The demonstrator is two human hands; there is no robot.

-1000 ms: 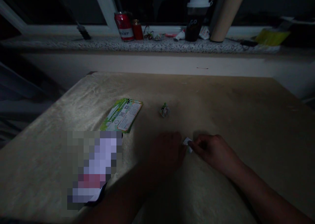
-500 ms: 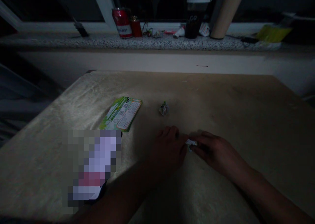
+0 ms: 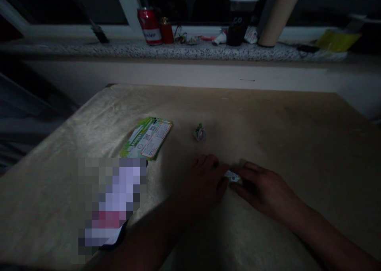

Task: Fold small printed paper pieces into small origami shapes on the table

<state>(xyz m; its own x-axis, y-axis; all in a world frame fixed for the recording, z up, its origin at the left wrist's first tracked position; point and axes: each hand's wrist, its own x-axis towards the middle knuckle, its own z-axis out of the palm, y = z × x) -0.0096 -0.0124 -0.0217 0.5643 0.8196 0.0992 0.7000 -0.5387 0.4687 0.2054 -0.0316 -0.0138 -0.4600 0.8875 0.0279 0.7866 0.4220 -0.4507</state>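
Between my two hands, low over the table (image 3: pixel 268 128), is a small piece of printed paper (image 3: pixel 232 176), pale with dark marks. My left hand (image 3: pixel 206 179) pinches its left end with thumb and forefinger, the other fingers curled. On the right end, the thumb and fingers of my right hand (image 3: pixel 260 185) grip the same paper. A small crumpled or folded paper piece (image 3: pixel 199 132), whitish with green, lies beyond my left hand. To the left lies a stack of green and white printed cards (image 3: pixel 149 138).
A blurred-out phone-like object (image 3: pixel 116 201) lies beside my left forearm. Along the granite windowsill (image 3: pixel 190 52) stand a red can (image 3: pixel 149 26), a small red container (image 3: pixel 166 30), a dark cup with a white lid (image 3: pixel 238 20) and a tan tube (image 3: pixel 276 16).
More of the printed face of the paper shows between my fingers, and my right hand's thumb and forefinger are spread slightly wider. The view has shifted a little.
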